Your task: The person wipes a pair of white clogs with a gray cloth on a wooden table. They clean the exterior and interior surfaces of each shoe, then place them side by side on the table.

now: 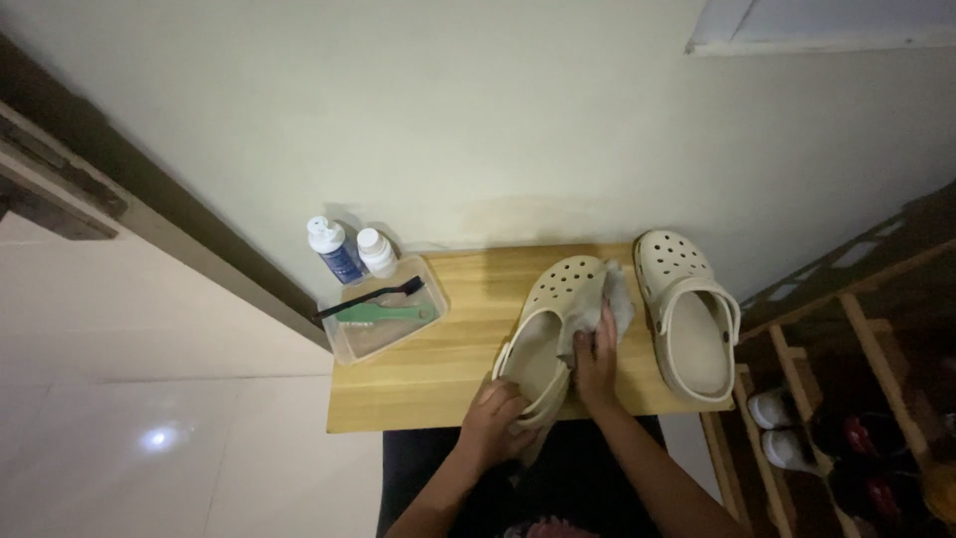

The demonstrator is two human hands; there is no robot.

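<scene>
Cream clog [550, 324], perforated toe, heel strap: lies near the front edge of the wooden bench [438, 369], right of centre, toe pointing to the back edge, heel end reaching the front edge.

Grey cloth [609, 304]: bunched, pressed against the right side of this clog, between it and the second clog.

Right hand [596, 367]: laid on the cloth and the clog's right rim, fingers together and curled over the cloth, clamped on it.

Left hand [493, 423]: at the front edge of the bench, fingers wrapped round the heel end of the clog, gripping it.

Second cream clog [689, 314]: same kind, just beside the first, at the right edge of the bench, toe near the back right corner, heel overhanging the front right corner; untouched.

Clear plastic tray [354, 344]: shallow, rectangular, at the left edge of the bench, tilted slightly to the edges. Holds a black-handled brush [370, 298] lying across a green-handled brush [383, 314].

Blue bottle [334, 251], white pump top: upright at the back left corner, just behind the tray.

White bottle [376, 251], white cap: upright, just right of the blue bottle, touching the tray's back rim or very near it; cannot tell which.

Shoe rack [846, 399]: dark wooden slats, right of the bench and lower, carrying white shoes [777, 428].
</scene>
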